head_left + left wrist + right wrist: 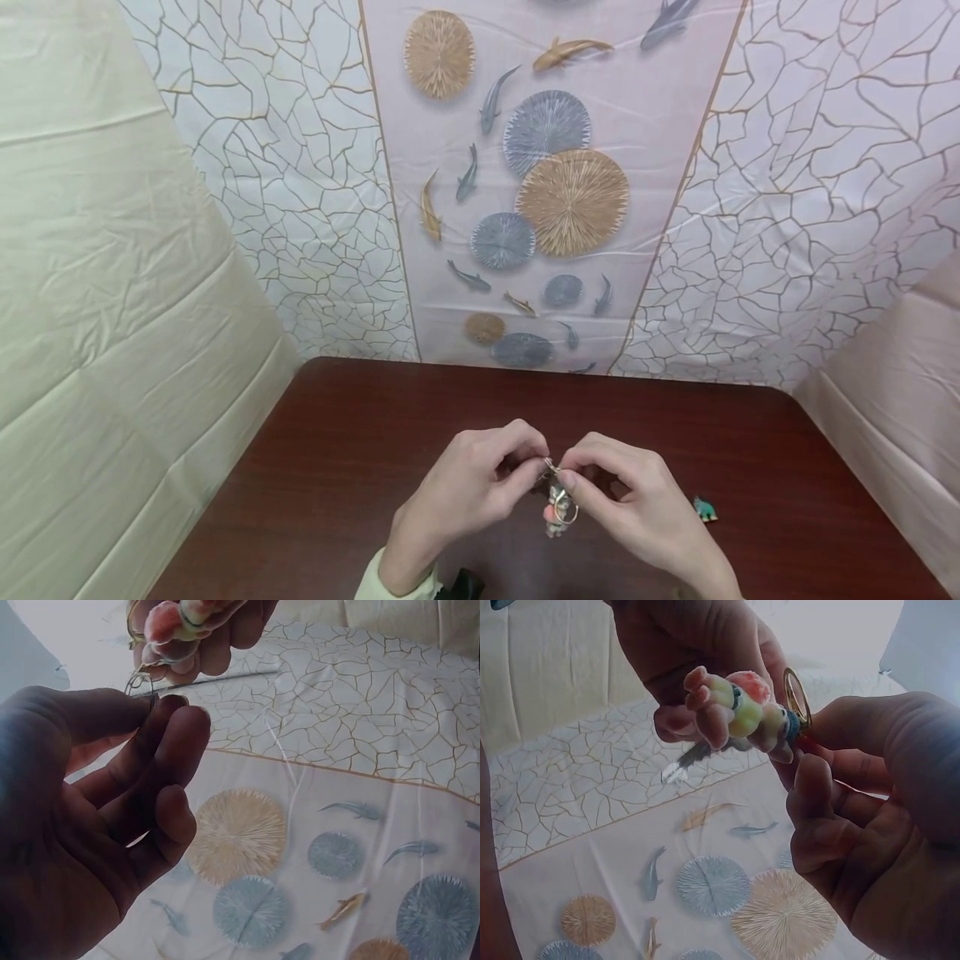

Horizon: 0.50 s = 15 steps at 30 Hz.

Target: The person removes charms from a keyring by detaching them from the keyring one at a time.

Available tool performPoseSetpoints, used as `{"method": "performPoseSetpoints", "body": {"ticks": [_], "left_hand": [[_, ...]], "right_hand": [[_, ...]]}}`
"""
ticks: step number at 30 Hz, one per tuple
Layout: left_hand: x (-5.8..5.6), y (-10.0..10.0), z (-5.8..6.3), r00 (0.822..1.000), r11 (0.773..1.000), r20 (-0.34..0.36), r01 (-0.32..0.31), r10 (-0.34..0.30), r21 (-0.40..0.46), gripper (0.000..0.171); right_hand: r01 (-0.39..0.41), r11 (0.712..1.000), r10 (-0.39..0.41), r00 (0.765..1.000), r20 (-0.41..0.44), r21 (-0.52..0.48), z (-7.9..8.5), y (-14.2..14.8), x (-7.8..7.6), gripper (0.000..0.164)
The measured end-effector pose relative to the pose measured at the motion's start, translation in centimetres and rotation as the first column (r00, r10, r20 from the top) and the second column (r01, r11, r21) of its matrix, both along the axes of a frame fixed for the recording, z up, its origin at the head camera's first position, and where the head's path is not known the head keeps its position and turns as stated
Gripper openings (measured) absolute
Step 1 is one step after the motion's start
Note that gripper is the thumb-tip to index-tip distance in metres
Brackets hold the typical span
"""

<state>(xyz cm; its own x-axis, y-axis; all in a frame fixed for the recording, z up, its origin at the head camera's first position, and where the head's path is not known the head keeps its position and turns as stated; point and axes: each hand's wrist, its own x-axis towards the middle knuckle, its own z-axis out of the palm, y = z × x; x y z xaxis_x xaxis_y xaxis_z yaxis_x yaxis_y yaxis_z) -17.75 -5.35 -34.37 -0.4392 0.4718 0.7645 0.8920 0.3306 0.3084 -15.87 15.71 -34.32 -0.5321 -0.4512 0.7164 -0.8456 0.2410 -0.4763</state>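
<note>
Over the table, my left hand (472,479) pinches a thin metal ring (139,680) between thumb and forefinger. My right hand (637,500) pinches the top of a keychain close by, the fingertips of both hands nearly meeting. From it hangs a small doll-like charm (742,712), pale with a pink-red part and a dark band. A gold ring (575,512) dangles beside the charm. In the right wrist view, a silver key-like piece (684,766) sticks out past the charm; its other end is hidden behind the charm and fingers.
A small green and teal figure (704,509) lies on the dark red-brown table (360,450), right of my right hand. Patterned cloth (300,167) hangs behind the table's far edge, with plain pale cloth at both sides. Something black (463,585) is at my left wrist.
</note>
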Motion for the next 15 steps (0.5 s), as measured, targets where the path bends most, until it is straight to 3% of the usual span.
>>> {"method": "performPoseSetpoints", "body": {"ticks": [9, 15], "left_hand": [[0.14, 0.06, 0.03, 0.999, 1.0, -0.029, -0.027, 0.027, 0.002, 0.015], [0.37, 0.07, -0.04, 0.995, 0.999, 0.085, -0.048, 0.049, -0.006, 0.016]], "right_hand": [[0.002, 1.0, -0.002, 1.0, -0.001, 0.004, -0.03, 0.12, -0.01, 0.033], [-0.012, 1.0, 0.012, 1.0, 0.002, 0.004, -0.03, 0.01, 0.0, 0.033]]}}
